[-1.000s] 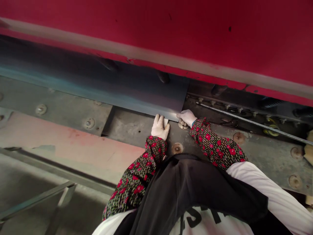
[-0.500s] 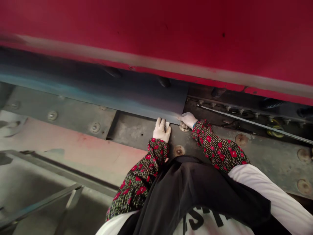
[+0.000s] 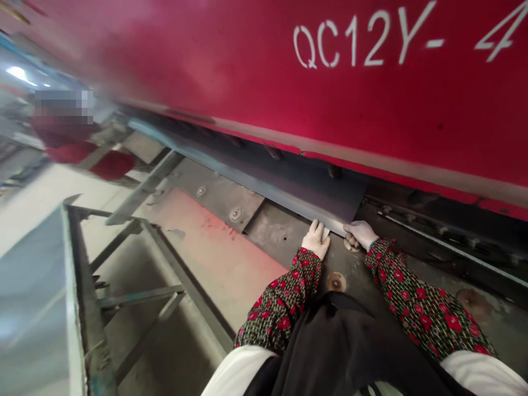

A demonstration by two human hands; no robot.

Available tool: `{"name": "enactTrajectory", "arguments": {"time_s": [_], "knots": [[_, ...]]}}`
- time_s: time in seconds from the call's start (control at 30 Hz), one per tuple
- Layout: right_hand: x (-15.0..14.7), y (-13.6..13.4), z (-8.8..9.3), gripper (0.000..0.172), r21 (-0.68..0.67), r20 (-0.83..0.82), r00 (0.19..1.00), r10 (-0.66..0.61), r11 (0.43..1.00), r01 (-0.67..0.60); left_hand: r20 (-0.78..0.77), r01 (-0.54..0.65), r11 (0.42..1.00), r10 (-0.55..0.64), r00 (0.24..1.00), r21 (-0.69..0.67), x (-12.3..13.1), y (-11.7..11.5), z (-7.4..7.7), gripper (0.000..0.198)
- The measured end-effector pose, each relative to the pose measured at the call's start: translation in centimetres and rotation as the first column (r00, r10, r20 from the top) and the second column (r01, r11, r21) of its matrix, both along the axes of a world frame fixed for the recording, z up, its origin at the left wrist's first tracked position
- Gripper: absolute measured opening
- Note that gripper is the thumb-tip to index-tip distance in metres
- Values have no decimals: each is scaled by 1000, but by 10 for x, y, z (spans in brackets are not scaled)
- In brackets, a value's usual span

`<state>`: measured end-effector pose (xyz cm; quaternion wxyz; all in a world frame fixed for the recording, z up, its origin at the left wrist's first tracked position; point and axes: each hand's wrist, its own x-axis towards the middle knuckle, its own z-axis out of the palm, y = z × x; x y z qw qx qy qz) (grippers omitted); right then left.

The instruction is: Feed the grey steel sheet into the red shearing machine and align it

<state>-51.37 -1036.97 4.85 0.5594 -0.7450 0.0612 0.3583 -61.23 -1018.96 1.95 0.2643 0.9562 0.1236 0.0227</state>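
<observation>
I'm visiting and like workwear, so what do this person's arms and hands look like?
The left hand and right hand wear pale, close-fitting gloves, with blue trim at the right wrist. Dark sleeve covers carry red flowers over a light grid pattern; white sleeves show above them.

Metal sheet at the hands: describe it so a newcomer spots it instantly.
Find the big red machine lettered QC12Y. Below its lower edge, a long sheet runs to the right hand, which pinches its corner. Unlike the bolted plate alongside, it is smooth and bluish.
</observation>
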Motion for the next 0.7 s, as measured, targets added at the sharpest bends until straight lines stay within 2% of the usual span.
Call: {"name": "enactTrajectory", "arguments": {"time_s": [0.3,0.7], "knots": [[3,-2,-6,31,11,-14,1000,-8,1000,8,-7,-21,1000,21,1000,-3,2,-5,8,60],[5,-2,-20,32,-16,39,999,17,1000,-17,-31,-10,1000,9,999,-22,1,-2,9,61]]}}
